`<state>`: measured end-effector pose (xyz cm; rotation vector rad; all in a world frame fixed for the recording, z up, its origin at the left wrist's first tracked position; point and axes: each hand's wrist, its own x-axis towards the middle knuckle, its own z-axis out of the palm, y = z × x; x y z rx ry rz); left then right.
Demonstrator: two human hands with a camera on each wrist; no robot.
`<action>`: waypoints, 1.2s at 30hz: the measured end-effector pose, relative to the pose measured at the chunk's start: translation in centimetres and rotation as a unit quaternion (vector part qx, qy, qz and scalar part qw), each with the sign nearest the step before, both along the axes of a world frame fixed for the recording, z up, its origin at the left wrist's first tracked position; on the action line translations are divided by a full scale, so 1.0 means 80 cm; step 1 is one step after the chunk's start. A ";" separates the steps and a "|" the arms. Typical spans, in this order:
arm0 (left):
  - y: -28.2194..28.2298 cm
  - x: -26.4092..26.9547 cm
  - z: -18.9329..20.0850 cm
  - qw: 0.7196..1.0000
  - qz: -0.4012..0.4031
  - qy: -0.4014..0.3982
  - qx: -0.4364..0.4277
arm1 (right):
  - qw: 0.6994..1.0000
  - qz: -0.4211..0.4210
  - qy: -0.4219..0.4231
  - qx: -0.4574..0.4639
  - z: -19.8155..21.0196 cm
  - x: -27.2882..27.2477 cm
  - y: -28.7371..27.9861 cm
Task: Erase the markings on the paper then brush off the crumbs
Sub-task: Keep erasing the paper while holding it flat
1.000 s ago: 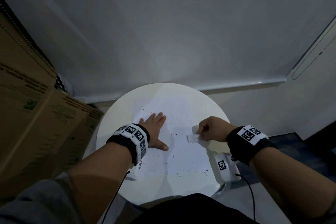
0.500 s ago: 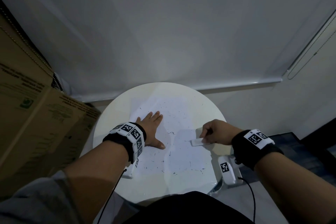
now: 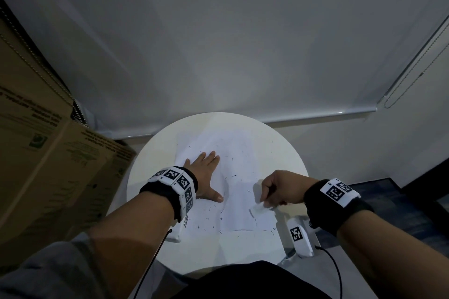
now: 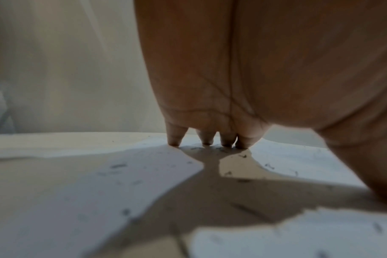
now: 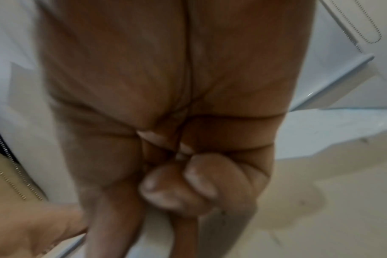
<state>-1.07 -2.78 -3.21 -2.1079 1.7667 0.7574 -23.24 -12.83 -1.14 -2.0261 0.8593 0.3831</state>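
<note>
Your left hand [image 3: 206, 177] lies flat, palm down, fingers [image 4: 174, 137] straight and slightly spread, thumb angled out towards your right hand [image 3: 283, 188]. That right hand is curled into a loose fist, knuckles up, thumb and forefinger pinching a small white block eraser [image 3: 258, 209] in its grip. Both forearms reach forward, each wrist wrapped in a black band with white marker tags.

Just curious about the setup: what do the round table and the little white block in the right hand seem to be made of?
Round table: probably painted wood or laminate; smooth, white, faintly glossy. White block: likely a rubber or vinyl eraser; matte, with dark crumbs scattered over the paper. Right hand pinches it.
</note>
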 end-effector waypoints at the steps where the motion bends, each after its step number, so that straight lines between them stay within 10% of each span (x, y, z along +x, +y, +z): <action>1: 0.000 0.000 0.001 1.000 0.000 0.001 -0.001 | 1.000 -0.018 -0.014 -0.013 -0.001 0.001 -0.001; 9: 0.001 0.002 0.006 0.999 -0.012 0.019 -0.026 | 0.985 -0.131 -0.098 -0.048 0.002 0.015 0.010; 16: 0.011 0.001 0.019 0.951 0.088 0.205 -0.216 | 0.957 -0.222 -0.160 -0.093 -0.010 0.047 0.041; 36: 0.039 0.017 0.019 0.964 -0.011 0.201 -0.174 | 0.946 -0.273 -0.157 -0.084 -0.001 0.078 0.107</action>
